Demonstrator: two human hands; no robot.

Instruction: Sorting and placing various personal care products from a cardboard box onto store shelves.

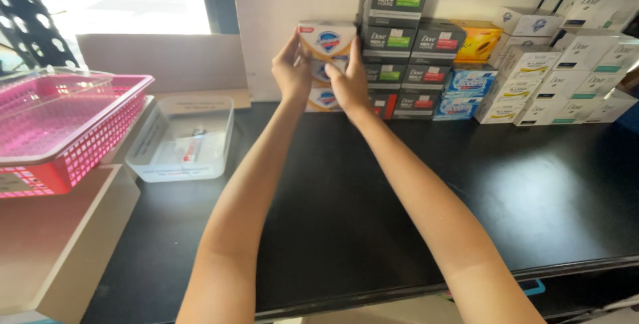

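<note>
Head view: we see the left hand (291,66) and the right hand (349,79) pinching the ends of the top white soap box (326,38), which caps a short stack at the back of the black surface (373,184), apparently kept square by the two-sided grip. Its long axis runs level from hand to hand, printed face toward us; grey boxes (399,38) stand just beyond the right hand.
</note>
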